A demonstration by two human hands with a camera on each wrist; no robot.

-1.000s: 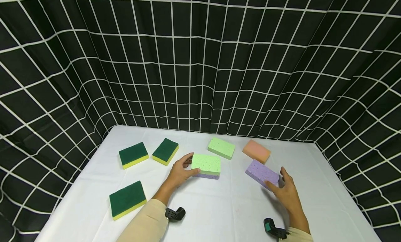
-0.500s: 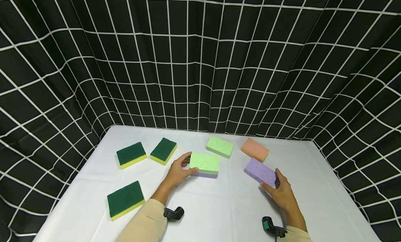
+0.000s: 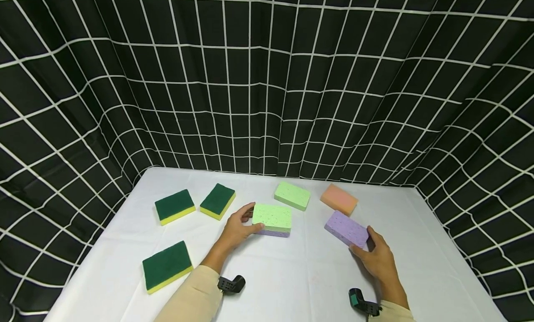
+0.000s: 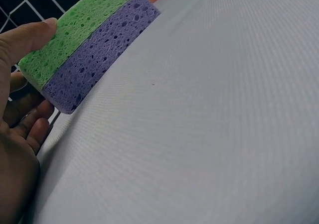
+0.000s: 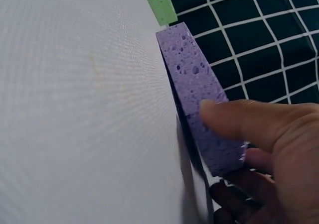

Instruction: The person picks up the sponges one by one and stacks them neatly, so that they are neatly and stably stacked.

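A light green sponge [image 3: 272, 214] lies squarely on top of a purple sponge [image 3: 275, 233], with its long side facing me. My left hand [image 3: 237, 228] grips the stack's left end, the thumb on the green sponge's near side and the other fingers partly hidden behind. In the left wrist view, the thumb presses the green sponge [image 4: 79, 35] above the purple one [image 4: 102, 52]. Farther right, my right hand [image 3: 378, 257] holds another purple sponge [image 3: 347, 228] at its right end. The right wrist view has the thumb on this purple sponge's [image 5: 189, 69] near face, with a dark gap beneath it.
Behind the stack lies a second green sponge [image 3: 292, 195]. An orange sponge [image 3: 339, 199] sits just beyond the right-hand purple one. Several green-and-yellow scrub sponges [image 3: 168, 265] are spread over the left side of the white tablecloth [image 3: 275, 280]. Black grid curtains [image 3: 267, 81] surround the table.
My right fingers have closed in on the right-hand purple sponge's end, where the index finger stood apart before. The view has shifted slightly. My left hand stays at the stack.
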